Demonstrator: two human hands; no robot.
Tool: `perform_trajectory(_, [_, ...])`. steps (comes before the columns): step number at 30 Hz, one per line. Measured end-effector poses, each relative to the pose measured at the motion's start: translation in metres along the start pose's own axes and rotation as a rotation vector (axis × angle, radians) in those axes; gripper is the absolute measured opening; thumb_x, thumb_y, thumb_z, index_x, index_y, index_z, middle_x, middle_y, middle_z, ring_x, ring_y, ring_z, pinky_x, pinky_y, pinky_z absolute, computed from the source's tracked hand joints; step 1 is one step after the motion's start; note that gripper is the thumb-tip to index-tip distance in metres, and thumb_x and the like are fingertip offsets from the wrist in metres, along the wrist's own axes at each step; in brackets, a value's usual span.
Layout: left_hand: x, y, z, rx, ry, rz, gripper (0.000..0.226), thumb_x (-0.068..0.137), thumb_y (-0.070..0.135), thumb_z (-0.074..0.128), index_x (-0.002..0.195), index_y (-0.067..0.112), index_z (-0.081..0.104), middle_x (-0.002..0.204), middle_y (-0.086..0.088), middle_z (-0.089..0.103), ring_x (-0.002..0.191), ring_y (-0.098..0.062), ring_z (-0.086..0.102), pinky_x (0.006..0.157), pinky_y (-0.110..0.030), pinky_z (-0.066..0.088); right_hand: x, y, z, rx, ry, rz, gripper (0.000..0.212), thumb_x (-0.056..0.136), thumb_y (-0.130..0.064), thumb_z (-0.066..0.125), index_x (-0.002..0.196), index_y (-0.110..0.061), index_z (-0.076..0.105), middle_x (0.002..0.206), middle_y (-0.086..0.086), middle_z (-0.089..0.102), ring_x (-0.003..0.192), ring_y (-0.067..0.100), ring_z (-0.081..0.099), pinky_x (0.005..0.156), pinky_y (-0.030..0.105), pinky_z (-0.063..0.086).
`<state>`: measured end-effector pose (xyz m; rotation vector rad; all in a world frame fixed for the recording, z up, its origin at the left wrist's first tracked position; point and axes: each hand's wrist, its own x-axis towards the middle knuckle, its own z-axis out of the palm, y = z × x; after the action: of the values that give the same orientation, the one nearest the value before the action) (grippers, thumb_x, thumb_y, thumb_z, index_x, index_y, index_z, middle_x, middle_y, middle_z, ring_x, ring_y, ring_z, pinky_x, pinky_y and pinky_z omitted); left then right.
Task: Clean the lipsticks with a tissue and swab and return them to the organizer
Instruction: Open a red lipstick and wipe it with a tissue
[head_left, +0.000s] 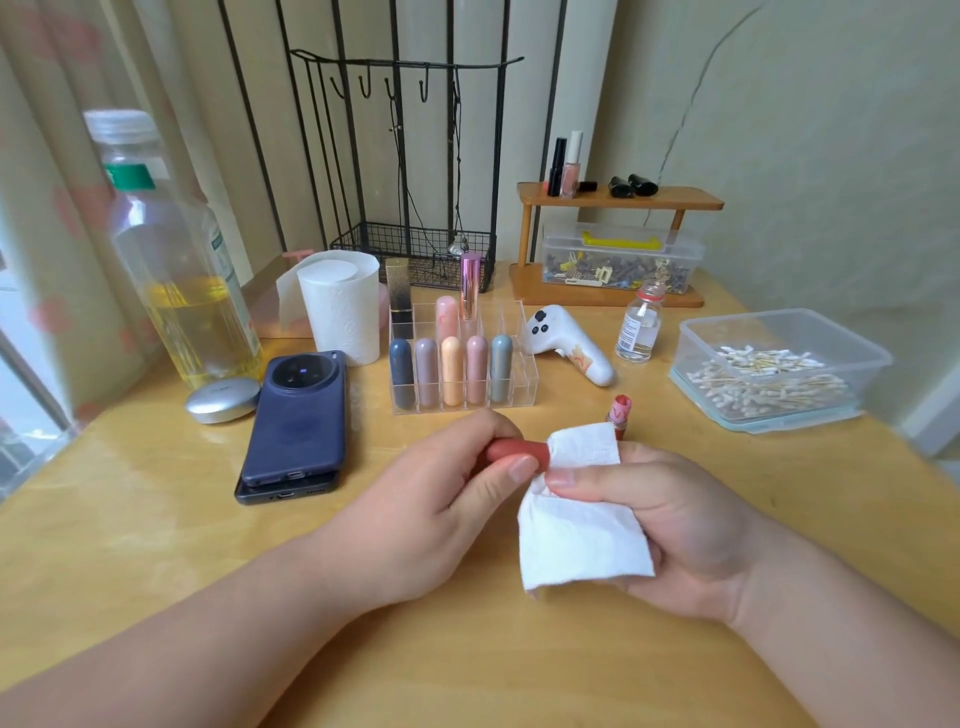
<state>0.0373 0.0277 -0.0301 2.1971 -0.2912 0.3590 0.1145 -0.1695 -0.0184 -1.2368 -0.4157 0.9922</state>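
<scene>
At a yellow wooden table (156, 519), we hold a terracotta-red, round-ended lipstick casing (514, 452) low over the tabletop, just in front of the clear acrylic organizer (525, 387). Whether it is cap or body we cannot tell. The left hand (441, 499) pinches the casing, thumb on the near side and fingers curled over the top, with the forearm laid in from the lower left. The right hand (675, 519) is clamped on a folded white paper tissue (582, 530), its thumb pressing the sheet over one end of the casing, which the tissue hides. Behind the tissue an uncapped pink marbled lipstick (621, 408) stands upright on the table.

We judge the casing light, stiff and smooth — likely to slip or turn under a rub. The hold belongs on its rounded closed end, firm, leaving the other end free to wipe. The tissue is soft and limp and may tear if dragged hard; bunched between thumb and fingers it should take pressure better. The exposed bullet looks soft and easily dented — take that one by its base only. A clear plastic box of cotton swabs (779, 332) sits to the right.
</scene>
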Motion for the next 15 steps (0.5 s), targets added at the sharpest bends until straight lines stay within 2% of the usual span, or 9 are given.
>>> perform_trajectory(2, [0.0,0.001,0.002,-0.234,-0.04,-0.101,0.032,0.099,0.054,0.044,0.087,0.03,0.062,0.079,0.009,0.058,0.076,-0.012,0.053,0.072,-0.031,0.045,-0.003,0.001,-0.001,-0.058,0.028,-0.019,0.025,0.08,-0.018,0.072,0.102,-0.008,0.075,0.092,0.016,0.056,0.085,0.035,0.048,0.068,0.036,0.03])
perform_trajectory(3, [0.001,0.002,0.001,-0.319,-0.064,-0.152,0.043,0.099,0.059,0.042,0.083,0.026,0.064,0.075,0.003,0.056,0.074,-0.012,0.05,0.07,-0.03,0.042,-0.005,0.001,0.001,-0.1,0.066,-0.037,0.022,0.079,-0.019,0.07,0.097,-0.007,0.075,0.087,0.014,0.062,0.079,0.03,0.059,0.066,0.029,0.041])
perform_trajectory(4, [0.002,0.005,0.001,-0.376,-0.098,-0.207,0.053,0.099,0.063,0.039,0.08,0.021,0.066,0.073,-0.004,0.055,0.073,-0.011,0.049,0.07,-0.028,0.042,-0.005,0.004,0.002,-0.177,0.097,-0.082,0.019,0.08,-0.021,0.068,0.093,-0.008,0.075,0.084,0.01,0.067,0.078,0.023,0.064,0.067,0.028,0.048])
perform_trajectory(5, [0.003,0.008,0.0,-0.43,-0.126,-0.262,0.059,0.1,0.063,0.037,0.079,0.017,0.068,0.071,-0.008,0.054,0.07,-0.011,0.05,0.071,-0.023,0.043,-0.006,0.007,0.002,-0.316,0.13,-0.158,0.017,0.083,-0.024,0.067,0.093,-0.012,0.075,0.084,0.006,0.07,0.081,0.018,0.066,0.073,0.031,0.05])
perform_trajectory(7, [0.005,0.013,-0.001,-0.483,-0.154,-0.337,0.058,0.099,0.053,0.038,0.073,0.009,0.063,0.058,-0.002,0.044,0.056,-0.01,0.041,0.057,-0.016,0.035,-0.006,0.01,0.004,-0.604,0.15,-0.341,0.017,0.096,-0.02,0.062,0.095,-0.026,0.078,0.091,-0.001,0.075,0.088,0.014,0.066,0.082,0.029,0.049])
perform_trajectory(9, [0.006,0.014,-0.001,-0.532,-0.17,-0.345,0.053,0.1,0.05,0.042,0.074,0.007,0.06,0.056,-0.001,0.031,0.052,-0.015,0.026,0.051,-0.026,0.019,-0.008,0.01,0.008,-0.736,0.13,-0.454,0.036,0.1,-0.009,0.056,0.102,-0.04,0.076,0.1,-0.01,0.076,0.099,0.006,0.068,0.088,0.019,0.049])
perform_trajectory(11, [0.006,0.011,0.0,-0.652,-0.162,-0.344,0.045,0.101,0.048,0.048,0.074,0.015,0.061,0.06,-0.001,0.028,0.055,-0.016,0.021,0.053,-0.033,0.014,-0.009,0.009,0.008,-0.76,0.162,-0.484,0.035,0.1,-0.008,0.056,0.105,-0.037,0.076,0.105,-0.013,0.075,0.105,0.007,0.067,0.091,0.019,0.05])
perform_trajectory(13, [0.005,0.01,0.004,-0.709,-0.138,-0.338,0.036,0.098,0.045,0.051,0.074,0.02,0.061,0.062,0.0,0.031,0.057,-0.016,0.021,0.053,-0.035,0.014,-0.007,0.008,0.007,-0.737,0.177,-0.439,0.026,0.099,-0.013,0.059,0.106,-0.03,0.077,0.103,-0.011,0.076,0.103,0.005,0.067,0.09,0.019,0.05])
perform_trajectory(15, [0.003,0.008,0.007,-0.658,-0.097,-0.318,0.033,0.097,0.047,0.052,0.074,0.025,0.061,0.062,0.003,0.035,0.056,-0.014,0.026,0.052,-0.031,0.017,-0.005,0.006,0.006,-0.626,0.163,-0.34,0.015,0.093,-0.023,0.064,0.096,-0.017,0.077,0.084,0.003,0.072,0.082,0.01,0.065,0.069,0.024,0.05])
